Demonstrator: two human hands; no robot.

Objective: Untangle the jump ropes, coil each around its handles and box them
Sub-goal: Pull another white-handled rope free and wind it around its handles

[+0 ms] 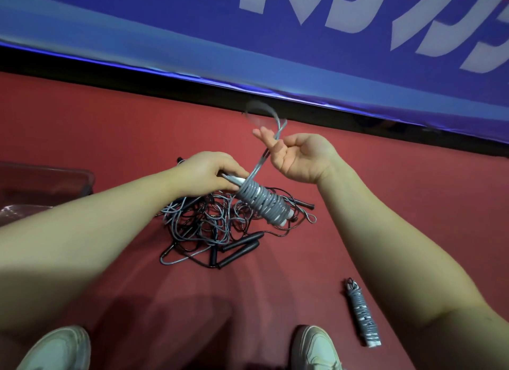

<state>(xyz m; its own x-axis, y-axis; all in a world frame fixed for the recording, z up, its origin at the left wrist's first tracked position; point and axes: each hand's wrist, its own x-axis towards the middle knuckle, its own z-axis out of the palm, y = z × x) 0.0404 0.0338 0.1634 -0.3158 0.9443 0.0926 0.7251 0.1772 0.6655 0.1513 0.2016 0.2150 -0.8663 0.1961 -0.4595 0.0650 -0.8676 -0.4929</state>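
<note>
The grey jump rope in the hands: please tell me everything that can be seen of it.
The grey jump rope looks like smooth plastic cord, wound in tight turns round its pale handles, which show at both ends of the bundle. It is held tilted in the air above the tangled pile. The left hand grips its upper end. A doubled free strand rises to the right hand, passes between its fingers and blurs above.

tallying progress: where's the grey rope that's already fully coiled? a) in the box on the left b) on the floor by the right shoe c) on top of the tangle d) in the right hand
b: the finished grey bundle lies on the red floor beside the right shoe, apart from the tangle; the left hand grips a half-wound rope.
</note>
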